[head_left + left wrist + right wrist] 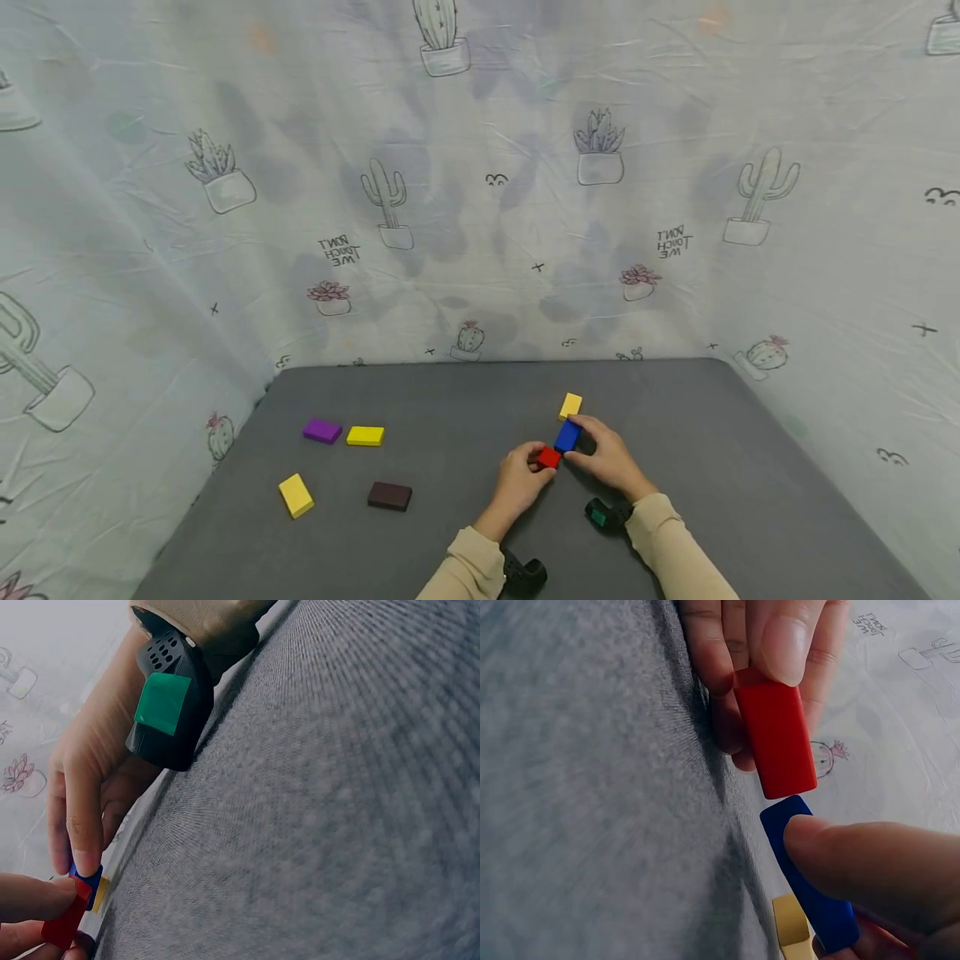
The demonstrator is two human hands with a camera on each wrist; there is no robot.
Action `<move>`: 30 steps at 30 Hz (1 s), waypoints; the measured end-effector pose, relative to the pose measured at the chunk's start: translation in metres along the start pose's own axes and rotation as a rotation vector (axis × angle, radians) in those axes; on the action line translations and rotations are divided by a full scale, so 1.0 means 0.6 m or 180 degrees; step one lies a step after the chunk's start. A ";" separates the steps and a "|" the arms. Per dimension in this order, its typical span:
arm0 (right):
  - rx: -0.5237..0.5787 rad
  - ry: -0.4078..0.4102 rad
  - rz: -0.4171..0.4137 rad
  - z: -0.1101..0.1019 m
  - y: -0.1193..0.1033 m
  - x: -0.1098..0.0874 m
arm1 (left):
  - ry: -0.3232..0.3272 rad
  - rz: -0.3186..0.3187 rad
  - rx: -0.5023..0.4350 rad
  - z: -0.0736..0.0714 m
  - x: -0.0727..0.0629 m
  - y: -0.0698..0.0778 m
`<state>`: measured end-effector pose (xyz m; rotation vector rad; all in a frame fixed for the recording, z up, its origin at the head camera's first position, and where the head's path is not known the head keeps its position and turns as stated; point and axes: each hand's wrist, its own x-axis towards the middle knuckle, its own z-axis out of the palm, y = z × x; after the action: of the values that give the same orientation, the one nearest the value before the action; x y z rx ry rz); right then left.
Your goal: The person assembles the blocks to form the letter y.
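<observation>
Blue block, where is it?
In the head view, the blue block is right of centre, in the right hand's grip, between the red block and a yellow block.

The place looked like a small screened-off recording corner, though whether it stood in a home, a lab or an office could not be told. Pale, creased sheeting (480,208) printed with potted cacti, succulents and lettering rose behind and along both sides of a grey, fabric-textured surface (450,400). Black wrist-worn devices (527,575), one bearing a green patch (598,517), suggested a filming setup.
</observation>
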<state>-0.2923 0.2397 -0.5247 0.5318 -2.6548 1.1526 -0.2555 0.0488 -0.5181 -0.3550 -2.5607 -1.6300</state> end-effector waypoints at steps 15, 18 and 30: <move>-0.0243 -0.0042 -0.0117 0.003 -0.006 0.016 | 0.0003 0.0030 -0.0048 -0.001 -0.001 0.001; -0.0273 -0.0050 -0.0151 0.004 -0.007 0.018 | 0.0006 0.0031 -0.0069 0.000 -0.002 0.001; -0.0274 -0.0095 -0.0176 0.009 0.003 0.024 | 0.0031 0.0024 -0.0050 0.000 0.001 -0.005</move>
<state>-0.3061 0.2332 -0.5249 0.6072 -2.6826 1.0176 -0.2567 0.0475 -0.5204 -0.3565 -2.5380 -1.6460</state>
